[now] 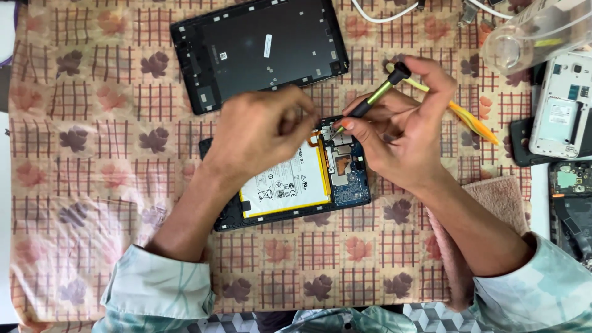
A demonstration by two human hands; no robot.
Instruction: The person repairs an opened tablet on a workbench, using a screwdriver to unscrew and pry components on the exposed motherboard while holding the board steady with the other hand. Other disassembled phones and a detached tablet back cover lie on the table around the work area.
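Observation:
An opened tablet [290, 185] lies on the patterned cloth, its white battery and blue circuit board exposed. My right hand [401, 129] grips a green-and-black screwdriver [373, 100], its tip down on the board near the tablet's top right. My left hand [262, 132] rests over the tablet's upper left part, fingers curled together; I cannot tell whether anything small is pinched in them. The tablet's black back cover [259, 49] lies apart, further up the cloth.
Orange-yellow tweezers [472, 120] lie right of my right hand. A clear plastic bottle [530, 34] is at top right. An opened white phone [561, 105] and other dark phone parts [570, 203] sit at the right edge. White cable [382, 15] at top. Pink towel [493, 203] under my right forearm.

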